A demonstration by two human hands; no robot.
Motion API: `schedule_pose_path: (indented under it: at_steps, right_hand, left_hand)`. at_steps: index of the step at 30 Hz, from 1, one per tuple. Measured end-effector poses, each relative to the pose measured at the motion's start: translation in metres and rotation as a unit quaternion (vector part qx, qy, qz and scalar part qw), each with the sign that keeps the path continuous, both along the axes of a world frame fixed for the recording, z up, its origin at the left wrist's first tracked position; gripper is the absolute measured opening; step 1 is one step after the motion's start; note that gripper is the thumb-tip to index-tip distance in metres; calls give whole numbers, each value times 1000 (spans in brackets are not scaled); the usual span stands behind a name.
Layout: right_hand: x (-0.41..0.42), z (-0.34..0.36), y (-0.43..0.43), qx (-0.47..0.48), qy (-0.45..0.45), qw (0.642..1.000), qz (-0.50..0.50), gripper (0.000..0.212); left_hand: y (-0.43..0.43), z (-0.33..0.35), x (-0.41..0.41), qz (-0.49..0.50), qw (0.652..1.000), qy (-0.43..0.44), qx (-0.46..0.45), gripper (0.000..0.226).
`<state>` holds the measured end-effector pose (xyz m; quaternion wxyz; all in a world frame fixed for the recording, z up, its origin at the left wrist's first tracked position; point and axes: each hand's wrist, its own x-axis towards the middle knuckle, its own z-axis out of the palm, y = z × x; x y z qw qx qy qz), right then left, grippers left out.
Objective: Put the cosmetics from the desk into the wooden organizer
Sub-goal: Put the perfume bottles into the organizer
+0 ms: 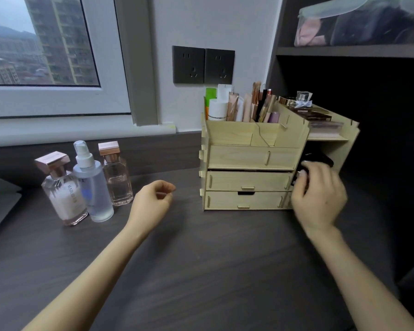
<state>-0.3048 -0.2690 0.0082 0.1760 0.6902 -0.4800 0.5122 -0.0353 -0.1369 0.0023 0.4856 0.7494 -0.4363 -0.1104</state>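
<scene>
**Status: right hand at organizer side bay, three bottles on the desk**

- Wooden organizer (pixel 249 158) sits right of frame centre, on the dark desk (pixel 201 271) and against the wall.
- Top bins are packed with tubes and brushes (pixel 256 106), standing upright. A white bottle (pixel 217 109) stands in the back-left bin.
- The raised shelf at the organizer's upper right carries a clear perfume bottle with a bow (pixel 303 99) and flat palettes (pixel 319 115) stacked beside it.
- Three drawer fronts are stacked below the bins, and an open side bay sits on the right under the shelf.
- My right hand (pixel 320 192) is at the mouth of that side bay, touching the organizer's lower right corner. The fingers are curled round a small dark item (pixel 296 180). It's motion-blurred, so I can't tell what the item is.
- Another black object (pixel 320 158) sits deeper in the bay, just above my knuckles.
- My left hand (pixel 151 201) is mid-frame over the desk, apart from everything. The fingers are loosely curled and hold nothing.
- Three bottles stand at centre-left of frame, all upright and clustered, well apart from the organizer:
  - a square bottle with a rose-gold cap (pixel 62 194), nearest the camera
  - a frosted spray bottle (pixel 93 187), just beside it
  - a second square clear bottle (pixel 117 180), behind and to the right
- The left hand is near that cluster, between it and the organizer.
- Background: window (pixel 41 41) at upper left, two dark wall sockets (pixel 203 65) above the organizer, and a shelf with a clear storage box (pixel 361 22) at upper right.
</scene>
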Motion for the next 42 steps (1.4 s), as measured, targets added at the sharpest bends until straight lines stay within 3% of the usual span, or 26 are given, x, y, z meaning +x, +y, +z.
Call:
schedule_pose_path:
  at_steps: [3,6,11,16,19,20,24,28,35,42]
  right_hand:
    - [44,-16,42,-59,45,989,127,20]
    - [103,-25,71,-12,81,956,283,16]
    - [201,-13,91,198,35,882,427,41]
    - [274,9,76,426,-59,768,474,75]
    - [299,12,63,516,-106,688,498,82]
    - [304,11,61,527,-107,677,503,81]
    - [312,4,53,491,-70,722,483,73]
    - [309,1,54,456,-9,770,446,51]
    - [279,9,75,352,-32,862,364,27]
    - [172,88,86,242,-132,878,392,14]
  left_hand:
    - [13,-4,7,30,999,-29,-13,17]
    - [28,-9,19,80,995,-51,-43,16]
    - [63,-5,49,193,973,-85,-97,6]
    - [84,3,73,254,956,-77,-122,8]
    - [90,12,80,257,955,-80,-128,9]
    - [91,15,82,256,954,-84,-130,9]
    - [90,21,87,246,955,-88,-138,9]
    - [86,23,87,238,957,-78,-144,8]
    - [75,29,81,213,962,-95,-141,10]
    - [52,38,61,145,977,-82,-136,15]
